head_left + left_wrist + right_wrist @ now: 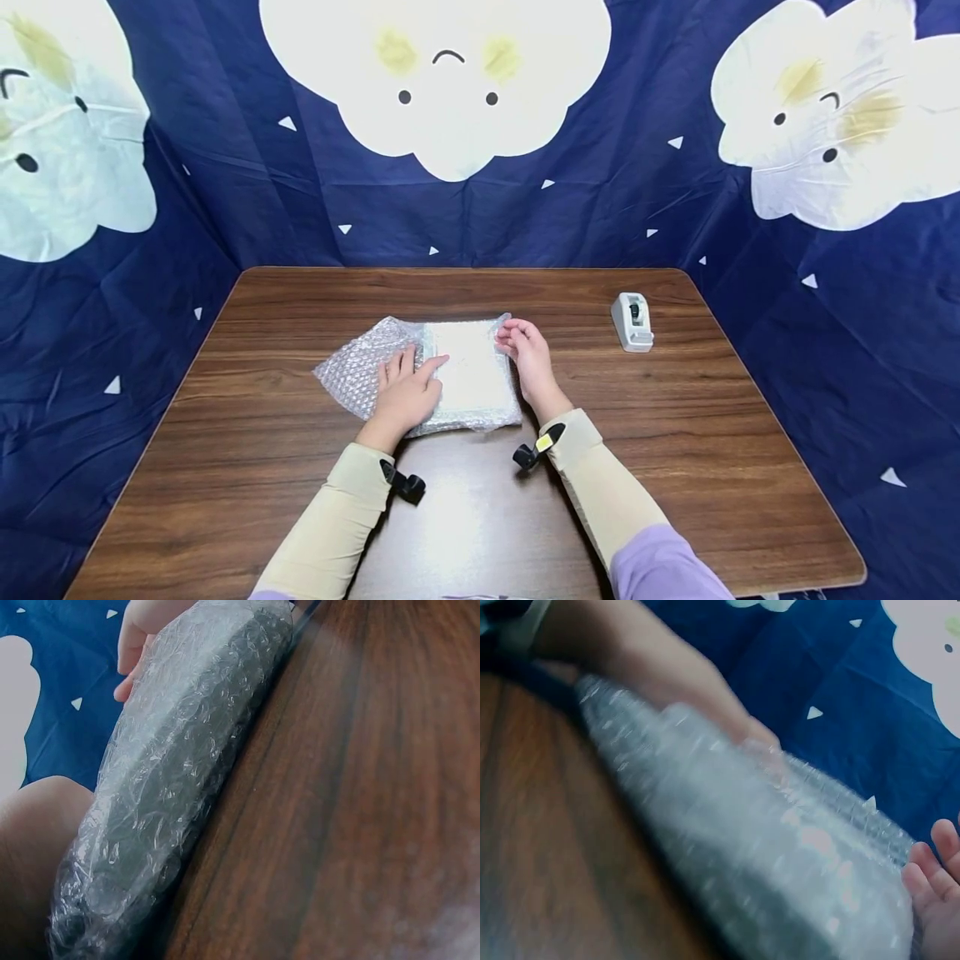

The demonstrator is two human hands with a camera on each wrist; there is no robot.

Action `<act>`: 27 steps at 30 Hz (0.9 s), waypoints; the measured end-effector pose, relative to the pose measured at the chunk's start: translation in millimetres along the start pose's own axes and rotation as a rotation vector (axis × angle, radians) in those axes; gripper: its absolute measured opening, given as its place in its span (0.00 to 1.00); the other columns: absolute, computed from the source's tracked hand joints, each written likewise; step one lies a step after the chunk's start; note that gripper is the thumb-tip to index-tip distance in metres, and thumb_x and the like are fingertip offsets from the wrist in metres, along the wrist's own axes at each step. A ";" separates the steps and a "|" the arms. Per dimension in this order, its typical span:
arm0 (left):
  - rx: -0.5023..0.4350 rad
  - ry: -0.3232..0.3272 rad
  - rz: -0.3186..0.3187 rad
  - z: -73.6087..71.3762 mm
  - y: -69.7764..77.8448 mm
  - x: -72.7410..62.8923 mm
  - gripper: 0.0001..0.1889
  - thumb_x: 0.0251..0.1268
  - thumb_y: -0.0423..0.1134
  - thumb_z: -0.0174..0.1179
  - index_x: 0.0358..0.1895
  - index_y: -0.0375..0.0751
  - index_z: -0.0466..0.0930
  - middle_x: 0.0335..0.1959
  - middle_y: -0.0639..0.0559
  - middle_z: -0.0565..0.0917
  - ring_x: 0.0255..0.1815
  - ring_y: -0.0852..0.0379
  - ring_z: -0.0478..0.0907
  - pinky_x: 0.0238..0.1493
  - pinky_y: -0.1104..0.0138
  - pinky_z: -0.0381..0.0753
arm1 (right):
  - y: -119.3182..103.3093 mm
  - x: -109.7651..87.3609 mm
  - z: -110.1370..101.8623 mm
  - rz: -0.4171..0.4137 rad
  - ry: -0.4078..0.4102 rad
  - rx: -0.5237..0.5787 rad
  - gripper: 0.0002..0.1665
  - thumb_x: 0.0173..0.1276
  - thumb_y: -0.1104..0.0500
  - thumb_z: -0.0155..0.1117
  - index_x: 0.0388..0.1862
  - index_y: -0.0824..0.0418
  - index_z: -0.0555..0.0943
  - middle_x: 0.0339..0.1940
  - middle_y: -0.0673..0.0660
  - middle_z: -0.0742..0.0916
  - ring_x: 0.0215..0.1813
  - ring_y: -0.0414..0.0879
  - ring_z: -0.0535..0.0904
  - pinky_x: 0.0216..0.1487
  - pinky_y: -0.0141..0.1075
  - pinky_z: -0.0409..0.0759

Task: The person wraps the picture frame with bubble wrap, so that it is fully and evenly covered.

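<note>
A flat white rectangular item (467,367) lies in clear bubble wrap (363,375) at the middle of the table. The wrap spreads out to the left in a loose flap. My left hand (408,398) rests on the left part of the package with fingers spread, the index finger lying over the white item. At the package's upper right edge is my right hand (527,354), its fingers bent close to the wrap; whether they pinch anything is unclear. Seen from the left wrist, the bubble-wrapped package (165,772) has a thick, crinkled side, with right-hand fingers (135,652) above its far end.
A white tape dispenser (633,322) stands at the right rear of the brown wooden table (247,475). Dark blue cloth (480,217) with white clouds hangs around the table's back and sides.
</note>
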State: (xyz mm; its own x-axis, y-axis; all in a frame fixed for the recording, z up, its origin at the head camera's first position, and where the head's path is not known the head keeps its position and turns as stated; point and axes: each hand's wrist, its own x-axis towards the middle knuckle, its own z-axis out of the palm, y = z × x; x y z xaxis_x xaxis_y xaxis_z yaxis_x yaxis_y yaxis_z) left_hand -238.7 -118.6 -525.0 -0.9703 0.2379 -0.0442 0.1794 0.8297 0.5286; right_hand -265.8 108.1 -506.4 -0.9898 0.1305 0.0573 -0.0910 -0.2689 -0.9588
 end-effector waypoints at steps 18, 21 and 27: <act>0.047 0.023 -0.033 -6.4 5.6 3.5 0.28 0.72 0.44 0.37 0.71 0.59 0.73 0.80 0.34 0.55 0.79 0.31 0.48 0.74 0.34 0.38 | 13.0 -17.5 -14.6 -0.382 -0.465 -1.312 0.36 0.71 0.51 0.58 0.78 0.50 0.67 0.76 0.56 0.70 0.77 0.56 0.62 0.76 0.53 0.60; 0.070 0.004 -0.063 -9.6 12.1 5.0 0.27 0.71 0.43 0.39 0.71 0.57 0.73 0.79 0.33 0.56 0.78 0.30 0.49 0.74 0.32 0.40 | 10.0 -17.1 -10.0 -0.379 -0.505 -1.438 0.37 0.73 0.49 0.54 0.81 0.45 0.62 0.79 0.55 0.65 0.77 0.56 0.60 0.76 0.54 0.58; 0.187 0.017 -0.107 -12.2 33.8 11.2 0.25 0.66 0.39 0.47 0.66 0.49 0.76 0.72 0.28 0.67 0.73 0.27 0.61 0.71 0.30 0.50 | 7.6 -17.4 -7.3 -0.399 -0.516 -1.487 0.37 0.71 0.50 0.51 0.80 0.43 0.62 0.80 0.56 0.62 0.76 0.58 0.60 0.75 0.55 0.59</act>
State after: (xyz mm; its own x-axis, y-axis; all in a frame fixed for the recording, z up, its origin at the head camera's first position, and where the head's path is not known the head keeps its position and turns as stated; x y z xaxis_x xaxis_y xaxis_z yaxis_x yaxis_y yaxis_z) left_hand -245.5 -94.0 -497.2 -0.9877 0.1362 -0.0764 0.1007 0.9292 0.3555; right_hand -248.5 110.8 -516.7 -0.8878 -0.4373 0.1432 -0.4600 0.8518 -0.2508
